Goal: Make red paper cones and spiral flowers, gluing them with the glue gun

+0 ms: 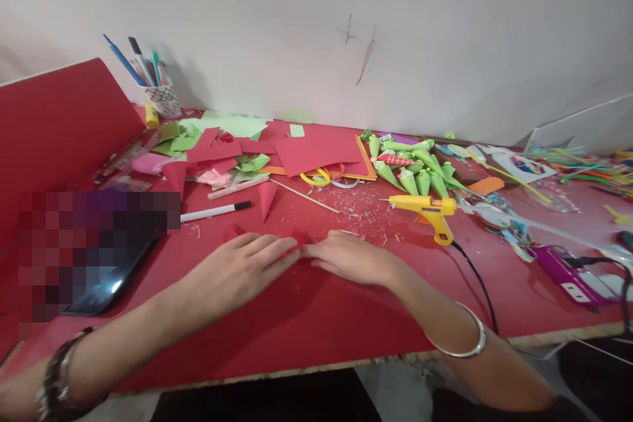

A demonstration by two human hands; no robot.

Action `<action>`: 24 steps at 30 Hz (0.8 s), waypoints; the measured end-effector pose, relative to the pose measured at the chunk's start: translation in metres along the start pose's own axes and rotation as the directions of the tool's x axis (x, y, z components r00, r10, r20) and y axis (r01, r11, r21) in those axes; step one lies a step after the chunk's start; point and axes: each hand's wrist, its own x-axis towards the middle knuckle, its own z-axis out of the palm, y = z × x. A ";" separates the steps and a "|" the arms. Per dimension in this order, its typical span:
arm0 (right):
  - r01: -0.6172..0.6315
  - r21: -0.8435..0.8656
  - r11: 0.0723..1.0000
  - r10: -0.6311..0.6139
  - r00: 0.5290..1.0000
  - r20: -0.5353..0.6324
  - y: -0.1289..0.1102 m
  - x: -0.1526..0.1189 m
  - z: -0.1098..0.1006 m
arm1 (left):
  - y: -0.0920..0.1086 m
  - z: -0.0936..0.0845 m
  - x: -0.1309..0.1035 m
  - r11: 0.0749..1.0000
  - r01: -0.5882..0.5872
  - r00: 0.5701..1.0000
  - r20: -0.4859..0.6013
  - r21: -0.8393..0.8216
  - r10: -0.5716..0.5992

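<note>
Both hands meet low over the red tabletop [277, 336], near its middle. My left hand [247, 267] lies palm down, its fingers stretched to the right. Bits of red paper [301, 237] show at its fingertips and behind its knuckles. From the right, my right hand [346, 256] reaches in with its fingertips next to those of my left hand; its palm side is hidden, so what it may hold cannot be made out. Just behind the hands, a red paper cone [267, 200] lies with its point toward me.
A yellow glue gun [425, 213] with a black cord sits to the right, near green paper cones [422, 181]. Paper scraps [306, 155] spread along the back. A white marker [212, 212], a dark phone [109, 277] and a pen cup [163, 100] are left; a purple power strip [564, 275] is right.
</note>
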 end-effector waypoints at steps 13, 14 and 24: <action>-0.201 -0.005 0.979 0.191 0.934 -0.301 0.024 0.016 -0.017 | 0.022 0.034 0.018 0.998 0.064 0.995 0.084 -0.025 -0.062; -0.259 -0.079 0.963 0.218 0.915 -0.340 0.028 0.022 -0.013 | 0.026 0.033 0.018 0.997 0.070 0.994 0.081 -0.026 -0.068; -0.413 -0.239 0.879 0.349 0.898 -0.268 0.027 0.035 -0.002 | 0.041 0.028 0.010 0.987 0.052 0.998 0.035 -0.151 -0.048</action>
